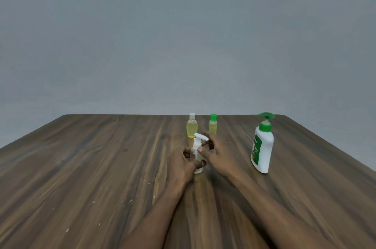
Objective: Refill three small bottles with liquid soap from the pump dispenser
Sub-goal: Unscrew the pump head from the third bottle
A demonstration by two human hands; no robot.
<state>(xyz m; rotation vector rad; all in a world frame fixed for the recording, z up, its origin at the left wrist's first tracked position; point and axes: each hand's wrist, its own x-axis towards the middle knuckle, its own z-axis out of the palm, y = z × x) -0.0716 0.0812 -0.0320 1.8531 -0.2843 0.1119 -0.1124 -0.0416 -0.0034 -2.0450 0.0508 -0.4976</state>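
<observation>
Left hand (180, 164) grips clear bottle (198, 169); right hand (216, 154) pinches its pump (200, 138).

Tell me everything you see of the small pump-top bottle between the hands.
The small clear bottle looks plastic, with a white pump top whose spout points right. It stands upright on the wooden table, seemingly a little pale liquid low down. The left hand grips its body; the right hand pinches its collar.

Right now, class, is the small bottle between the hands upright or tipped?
Upright: the small bottle stands on the table, white pump uppermost, left hand gripping its body.
</observation>
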